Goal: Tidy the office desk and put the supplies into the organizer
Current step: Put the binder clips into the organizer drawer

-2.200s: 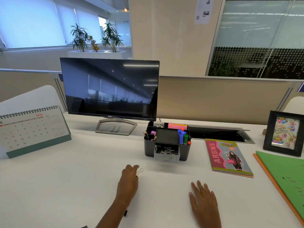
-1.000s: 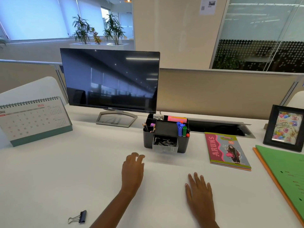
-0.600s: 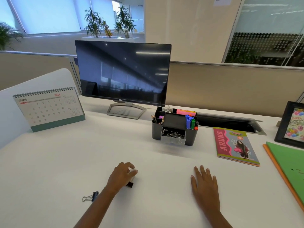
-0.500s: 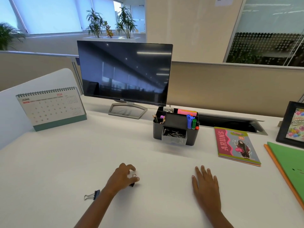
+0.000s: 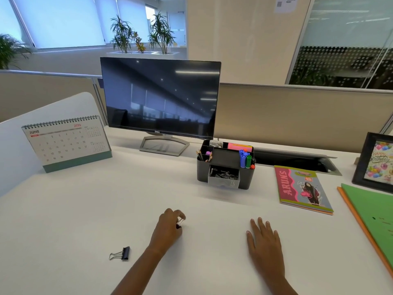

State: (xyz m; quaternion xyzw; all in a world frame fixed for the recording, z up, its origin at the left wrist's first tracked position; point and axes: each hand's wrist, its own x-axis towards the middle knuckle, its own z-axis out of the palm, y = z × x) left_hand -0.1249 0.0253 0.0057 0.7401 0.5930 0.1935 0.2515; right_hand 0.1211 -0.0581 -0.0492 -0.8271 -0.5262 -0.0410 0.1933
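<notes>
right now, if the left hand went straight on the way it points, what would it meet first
The left hand would probably meet the dark grey plastic organizer first; only bare white desk lies between, depth unclear.

Small black binder clip (image 5: 179,222) with silver wire handles, pinched in the left grip (image 5: 168,228) just over the tabletop (image 5: 85,209). Well left of it, second binder clip (image 5: 121,254), black, lying on its side, handles pointing left. Farther back, dark grey organizer (image 5: 202,173), upright, front drawer (image 5: 223,183) pulled open and full of clips. Markers (image 5: 245,160), pencils (image 5: 202,155) and sticky notes (image 5: 239,147) in its upper compartments.
</notes>
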